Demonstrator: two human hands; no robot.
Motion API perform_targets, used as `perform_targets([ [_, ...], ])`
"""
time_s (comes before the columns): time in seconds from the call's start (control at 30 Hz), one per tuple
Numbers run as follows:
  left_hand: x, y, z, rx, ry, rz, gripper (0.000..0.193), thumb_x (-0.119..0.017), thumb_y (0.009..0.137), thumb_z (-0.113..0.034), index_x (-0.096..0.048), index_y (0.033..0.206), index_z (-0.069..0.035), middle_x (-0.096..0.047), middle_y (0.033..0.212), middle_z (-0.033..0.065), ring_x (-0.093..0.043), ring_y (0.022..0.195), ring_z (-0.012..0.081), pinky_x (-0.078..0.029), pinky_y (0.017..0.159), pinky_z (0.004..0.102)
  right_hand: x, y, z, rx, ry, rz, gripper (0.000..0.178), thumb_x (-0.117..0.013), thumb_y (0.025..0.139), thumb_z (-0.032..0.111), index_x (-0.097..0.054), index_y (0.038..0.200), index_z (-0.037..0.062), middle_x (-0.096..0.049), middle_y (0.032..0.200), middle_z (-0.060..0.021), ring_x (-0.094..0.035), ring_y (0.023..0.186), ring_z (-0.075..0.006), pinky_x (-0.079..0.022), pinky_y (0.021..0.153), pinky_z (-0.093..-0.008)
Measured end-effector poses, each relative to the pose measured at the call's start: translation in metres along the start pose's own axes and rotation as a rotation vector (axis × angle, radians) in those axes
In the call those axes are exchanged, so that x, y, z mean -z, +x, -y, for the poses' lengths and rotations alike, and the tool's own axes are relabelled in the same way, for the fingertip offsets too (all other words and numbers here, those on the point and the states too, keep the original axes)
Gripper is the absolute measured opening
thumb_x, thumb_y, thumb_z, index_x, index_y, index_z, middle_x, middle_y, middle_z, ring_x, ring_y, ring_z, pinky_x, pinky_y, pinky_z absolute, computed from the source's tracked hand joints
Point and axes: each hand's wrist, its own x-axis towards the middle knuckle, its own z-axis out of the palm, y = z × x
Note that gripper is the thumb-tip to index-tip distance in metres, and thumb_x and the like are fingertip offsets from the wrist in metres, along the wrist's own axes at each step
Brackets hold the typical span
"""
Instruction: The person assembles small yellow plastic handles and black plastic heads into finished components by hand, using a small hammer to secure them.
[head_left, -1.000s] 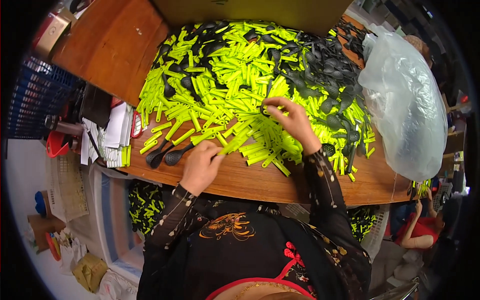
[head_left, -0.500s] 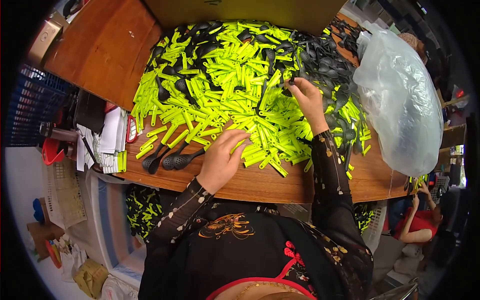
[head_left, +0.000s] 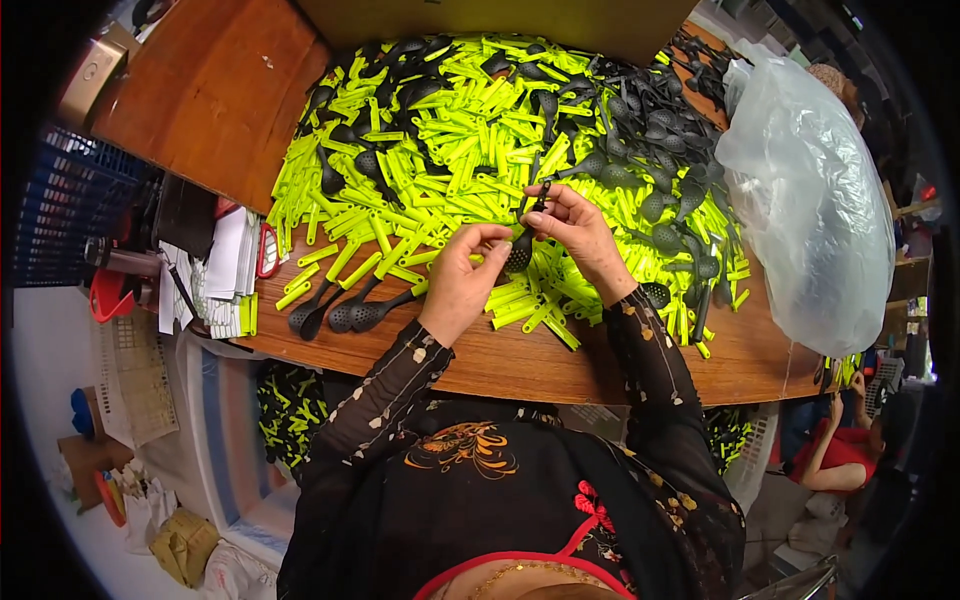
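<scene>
Between thumb and fingers my right hand grips the thin shaft of a black slotted spoon, its perforated bowl hanging downward. Close by on the left, my left hand is curled, thumb and forefinger drawn together at the bowl's edge. Whether anything sits between those fingertips cannot be made out. Both hands are over the near part of a large heap of lime-green handles. More black spoon heads lie thickly at the heap's right. Beside my left wrist, several spoons with green handles rest on the wooden table.
A large translucent plastic bag bulges at the right. A cardboard panel borders the heap's far side. Papers and red-handled scissors lie at the left, near a blue crate. Another person in red works at lower right.
My right hand has come back from the heap toward me and left, bringing the black slotted spoon. My left hand has risen to meet it.
</scene>
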Motion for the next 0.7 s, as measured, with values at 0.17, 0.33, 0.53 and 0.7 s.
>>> perform_targets([
  [0.17, -0.008, 0.007, 0.002, -0.100, -0.293, -0.003, 0.039, -0.062, 0.104, -0.013, -0.052, 0.138, 0.002, -0.066, 0.124, 0.0087, -0.065, 0.102, 0.0105, -0.055, 0.088, 0.0249, -0.018, -0.005, -0.019, 0.037, -0.132, 0.085, 0.030, -0.070, 0.098, 0.010, -0.065, 0.127, 0.0030, -0.071, 0.112, -0.0034, -0.066, 0.088, -0.0131, -0.053, 0.082, -0.0271],
  [0.33, 0.007, 0.002, 0.015, 0.043, -0.312, 0.058, 0.038, -0.060, 0.106, -0.013, -0.054, 0.141, 0.001, -0.073, 0.114, 0.0094, -0.070, 0.083, 0.0110, -0.055, 0.081, 0.0227, 0.006, 0.008, 0.014, 0.271, -0.738, 0.003, 0.014, -0.070, 0.096, 0.013, -0.075, 0.108, 0.0088, -0.070, 0.103, -0.0034, -0.065, 0.096, -0.0180, -0.051, 0.082, -0.0325],
  [0.53, 0.005, -0.004, 0.010, 0.111, -0.388, 0.026, 0.040, -0.060, 0.106, -0.018, -0.054, 0.143, -0.002, -0.073, 0.116, 0.0124, -0.074, 0.093, 0.0167, -0.058, 0.078, 0.0256, 0.054, 0.033, 0.018, 0.727, -1.556, -0.058, 0.017, -0.075, 0.081, 0.010, -0.076, 0.098, 0.0126, -0.071, 0.103, -0.0033, -0.064, 0.096, -0.0261, -0.051, 0.085, -0.0413],
  [0.7, 0.001, -0.007, 0.017, 0.089, -0.447, 0.021, 0.035, -0.056, 0.108, -0.017, -0.055, 0.139, -0.002, -0.073, 0.111, 0.0138, -0.074, 0.089, 0.0176, -0.059, 0.079, 0.0263, 0.043, 0.025, 0.024, 0.528, -1.201, -0.027, 0.012, -0.078, 0.085, 0.010, -0.073, 0.096, 0.0072, -0.071, 0.095, -0.0027, -0.066, 0.082, -0.0184, -0.053, 0.073, -0.0327],
])
